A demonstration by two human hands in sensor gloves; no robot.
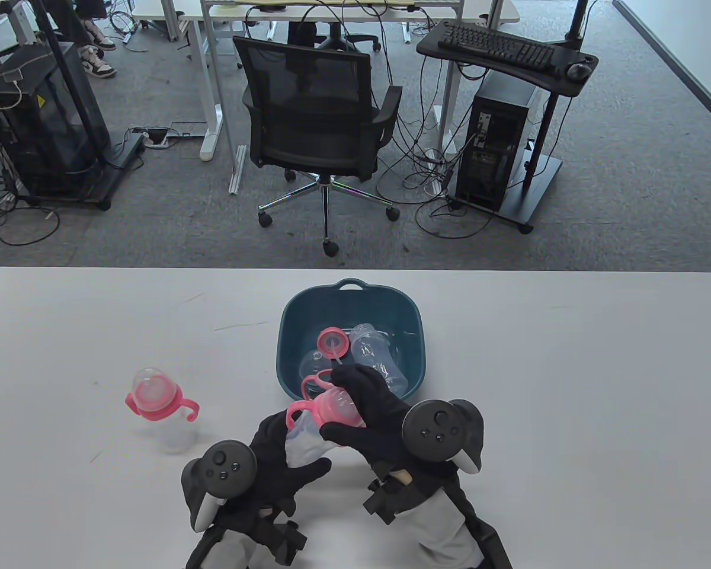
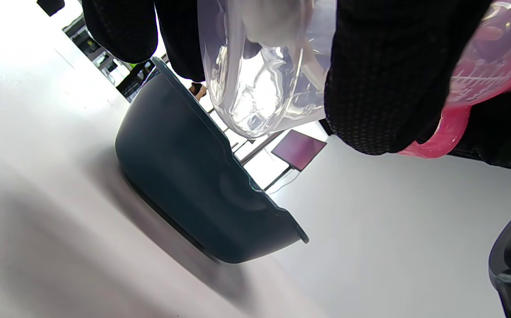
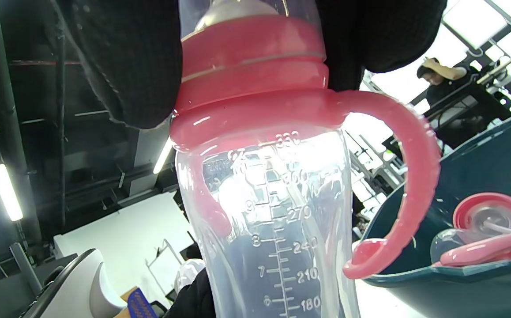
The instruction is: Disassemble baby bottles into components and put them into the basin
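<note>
I hold a baby bottle (image 1: 320, 424) with a clear body, pink collar and pink handles above the table, just in front of the teal basin (image 1: 293, 323). My left hand (image 1: 284, 459) grips the clear body (image 2: 260, 70) from below. My right hand (image 1: 367, 409) wraps round the pink collar (image 3: 251, 66) and cap end. Inside the basin lie a clear bottle body (image 1: 376, 355), a pink collar ring (image 1: 332, 342), a clear dome cap (image 1: 313, 361) and a pink handle piece (image 1: 315, 379). A second whole bottle (image 1: 160, 409) with pink handles stands at the left.
The white table (image 1: 569, 385) stretches wide on both sides of the basin. Beyond its far edge stand an office chair (image 1: 320, 118), a computer tower (image 1: 497, 148) and desks with cables. A person (image 3: 436, 77) shows far off in the right wrist view.
</note>
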